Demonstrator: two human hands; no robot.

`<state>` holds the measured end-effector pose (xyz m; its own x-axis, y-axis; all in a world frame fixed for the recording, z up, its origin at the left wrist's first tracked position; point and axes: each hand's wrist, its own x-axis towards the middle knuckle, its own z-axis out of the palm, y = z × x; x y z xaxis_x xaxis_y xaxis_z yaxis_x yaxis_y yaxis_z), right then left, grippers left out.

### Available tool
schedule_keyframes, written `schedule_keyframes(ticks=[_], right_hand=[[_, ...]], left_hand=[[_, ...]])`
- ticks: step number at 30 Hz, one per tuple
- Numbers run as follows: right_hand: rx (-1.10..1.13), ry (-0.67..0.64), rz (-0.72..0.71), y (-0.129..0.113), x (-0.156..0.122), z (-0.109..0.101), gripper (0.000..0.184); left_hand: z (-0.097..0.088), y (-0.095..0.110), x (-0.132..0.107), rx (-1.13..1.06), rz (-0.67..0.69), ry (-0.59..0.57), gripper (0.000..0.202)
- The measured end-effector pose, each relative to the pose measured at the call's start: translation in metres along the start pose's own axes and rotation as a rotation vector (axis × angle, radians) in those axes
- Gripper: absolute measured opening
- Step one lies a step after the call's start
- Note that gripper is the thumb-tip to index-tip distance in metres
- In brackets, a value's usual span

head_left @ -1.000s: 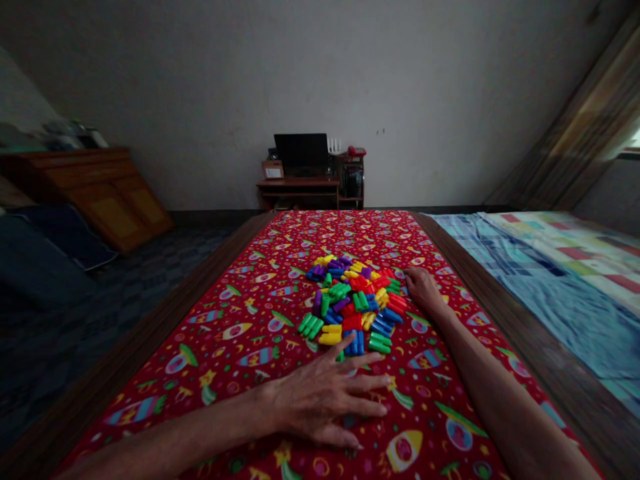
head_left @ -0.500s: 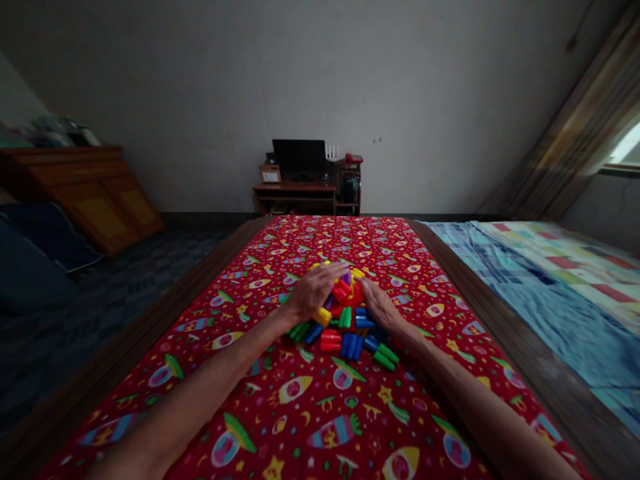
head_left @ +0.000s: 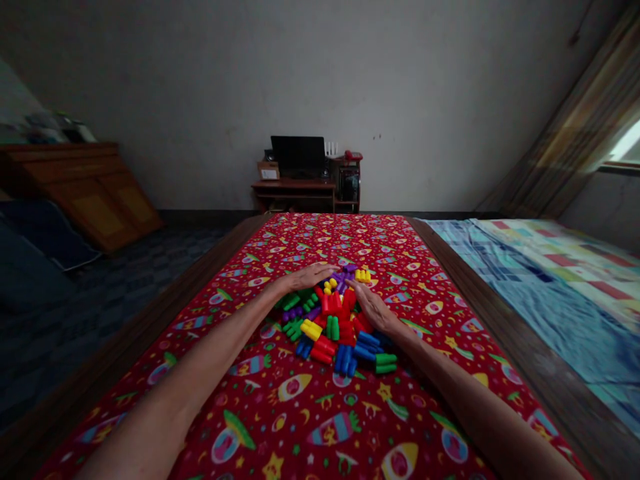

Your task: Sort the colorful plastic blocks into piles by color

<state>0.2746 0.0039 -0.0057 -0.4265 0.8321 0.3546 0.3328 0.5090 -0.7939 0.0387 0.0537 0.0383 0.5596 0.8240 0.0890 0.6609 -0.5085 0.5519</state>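
- Generally, the cloth (head_left: 300, 433) is the working surface; it appears soft, so strokes should run low and level to avoid rucking it.
- Blocks lie in a loose pile (head_left: 333, 305) mid-cloth, between the two hands. Light, even pressure from both sides should suit it, as a hard push could tumble the upper blocks.
- The left hand (head_left: 309, 275) reaches along the far left side, fingers extended and close together. The right hand (head_left: 375, 310) flanks the right side, fingers straight, palm turned inward. No pinch is visible; what lies beneath either palm cannot be told.
- At the near edge, blue blocks (head_left: 344, 361) and a green block (head_left: 386, 363) lie outside the hands' span.
- Beyond the right fingertips, a yellow block (head_left: 363, 275) sits at the far edge, where a forward stroke could knock it away.
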Motion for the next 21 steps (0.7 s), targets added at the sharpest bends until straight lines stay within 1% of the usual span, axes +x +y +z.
schedule_keyframes(ticks=[2, 4, 6, 7, 8, 9, 10, 12, 14, 15, 17, 19, 21], right_hand=[[0.035, -0.015, -0.006, -0.012, 0.000, -0.004, 0.063], [0.020, 0.043, 0.015, -0.015, 0.004, -0.014, 0.059], [-0.075, 0.150, 0.045, -0.007, 0.012, -0.028, 0.048], [-0.147, 0.187, 0.053, -0.001, 0.017, -0.034, 0.041], [-0.225, 0.201, 0.053, 0.007, 0.022, -0.039, 0.035], [-0.298, 0.183, 0.045, 0.014, 0.028, -0.043, 0.032], [-0.356, 0.136, 0.028, 0.020, 0.033, -0.045, 0.032], [-0.412, -0.010, -0.026, 0.028, 0.042, -0.046, 0.034], [-0.429, -0.111, -0.056, 0.033, 0.049, -0.045, 0.033], [-0.444, -0.114, -0.051, 0.036, 0.052, -0.045, 0.031], [-0.504, -0.025, 0.000, 0.043, 0.054, -0.052, 0.027], [-0.585, 0.133, 0.073, 0.057, 0.053, -0.067, 0.024], [-0.668, 0.316, 0.147, 0.074, 0.048, -0.088, 0.026]], left_hand=[[-0.002, 0.005, -0.021, 0.028, -0.013, 0.010, 0.066], [-0.001, 0.014, -0.043, 0.084, -0.024, 0.092, 0.065], [0.007, 0.032, -0.063, 0.167, 0.011, 0.202, 0.061], [0.013, 0.042, -0.071, 0.208, 0.051, 0.220, 0.058], [0.020, 0.054, -0.078, 0.246, 0.099, 0.204, 0.055], [0.028, 0.065, -0.082, 0.287, 0.158, 0.159, 0.051], [0.035, 0.075, -0.086, 0.328, 0.210, 0.096, 0.049], [0.046, 0.089, -0.087, 0.394, 0.238, 0.052, 0.049], [0.052, 0.091, -0.086, 0.438, 0.223, 0.077, 0.047], [0.053, 0.090, -0.086, 0.452, 0.217, 0.102, 0.045], [0.051, 0.083, -0.085, 0.461, 0.224, 0.157, 0.041], [0.049, 0.075, -0.085, 0.450, 0.244, 0.217, 0.039], [0.047, 0.068, -0.086, 0.430, 0.274, 0.271, 0.039]])
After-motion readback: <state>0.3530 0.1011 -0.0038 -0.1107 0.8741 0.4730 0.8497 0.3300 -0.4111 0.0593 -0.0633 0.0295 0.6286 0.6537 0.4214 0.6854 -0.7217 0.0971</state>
